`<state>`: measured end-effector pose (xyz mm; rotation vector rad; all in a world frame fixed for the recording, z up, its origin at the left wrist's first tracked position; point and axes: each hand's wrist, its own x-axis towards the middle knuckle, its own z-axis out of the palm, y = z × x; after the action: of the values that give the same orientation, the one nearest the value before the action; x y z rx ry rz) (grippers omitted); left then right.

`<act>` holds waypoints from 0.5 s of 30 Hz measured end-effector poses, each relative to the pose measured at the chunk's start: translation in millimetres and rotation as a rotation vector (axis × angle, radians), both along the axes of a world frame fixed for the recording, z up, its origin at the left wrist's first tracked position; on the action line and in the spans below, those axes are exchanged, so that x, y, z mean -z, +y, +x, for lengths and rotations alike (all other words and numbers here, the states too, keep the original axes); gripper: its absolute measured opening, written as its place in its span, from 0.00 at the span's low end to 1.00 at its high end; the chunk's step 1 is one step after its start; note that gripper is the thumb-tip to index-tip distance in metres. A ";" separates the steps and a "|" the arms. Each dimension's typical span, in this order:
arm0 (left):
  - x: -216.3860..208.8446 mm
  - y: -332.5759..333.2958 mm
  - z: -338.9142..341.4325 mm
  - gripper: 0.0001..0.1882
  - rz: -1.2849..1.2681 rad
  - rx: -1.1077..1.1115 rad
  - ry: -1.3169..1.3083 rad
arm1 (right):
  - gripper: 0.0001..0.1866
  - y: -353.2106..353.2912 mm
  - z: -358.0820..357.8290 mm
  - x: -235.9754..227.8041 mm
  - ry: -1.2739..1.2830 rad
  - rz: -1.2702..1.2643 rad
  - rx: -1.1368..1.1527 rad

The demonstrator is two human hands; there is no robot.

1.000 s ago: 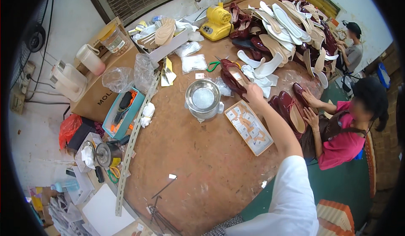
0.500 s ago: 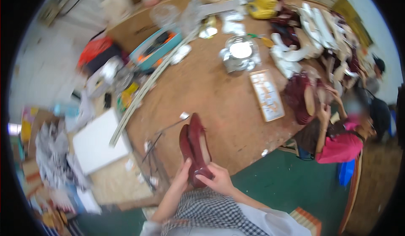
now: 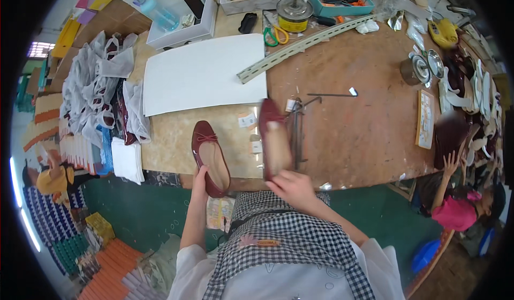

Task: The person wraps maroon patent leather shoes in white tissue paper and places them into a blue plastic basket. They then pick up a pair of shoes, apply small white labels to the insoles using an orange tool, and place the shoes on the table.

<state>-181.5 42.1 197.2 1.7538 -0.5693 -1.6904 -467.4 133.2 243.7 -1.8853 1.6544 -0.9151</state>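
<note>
A burgundy flat (image 3: 211, 159) with a bow is over the near edge of the counter (image 3: 364, 134), toe pointing far, its rear side in the left hand's (image 3: 199, 180) narrow grip. Its mate (image 3: 275, 139), slightly blurred, is to the right, its heel in the right hand's (image 3: 293, 189) closed fingers. Side by side half a second ago, the shoes are now apart, so each can be handled singly. Paper labels (image 3: 247, 120) lie between them, a white sheet (image 3: 203, 77) farther off, metal rods (image 3: 297, 134) to the right.
</note>
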 end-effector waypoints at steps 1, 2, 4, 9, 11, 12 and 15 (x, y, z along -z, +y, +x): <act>7.2 -11.6 20.2 0.28 -0.022 0.023 -0.039 | 0.09 -13.9 35.1 17.7 0.030 0.035 -0.065; 17.9 -21.7 36.3 0.29 -0.046 0.041 -0.069 | 0.09 -27.6 66.8 36.2 0.065 0.072 -0.135; 48.8 -38.0 67.4 0.31 -0.123 0.105 -0.075 | 0.15 -46.7 117.7 62.7 0.013 0.221 -0.410; 118.1 -53.7 139.0 0.29 -0.256 0.326 -0.365 | 0.20 -53.8 120.6 66.9 -0.144 0.379 -0.308; 131.4 -52.1 141.3 0.28 -0.109 0.230 -0.205 | 0.19 -46.4 66.8 68.2 -0.111 0.492 -0.085; 129.5 -53.2 135.0 0.26 -0.063 0.209 -0.186 | 0.20 -40.1 32.3 69.1 -0.048 0.513 0.054; 110.0 -70.3 131.3 0.23 -0.127 0.483 -0.303 | 0.18 20.3 -87.6 102.2 0.112 0.514 0.521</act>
<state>-50.2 -28.3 87.2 1.8932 -1.2938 -1.6479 -555.0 153.5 141.5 -1.2012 2.2424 -0.4879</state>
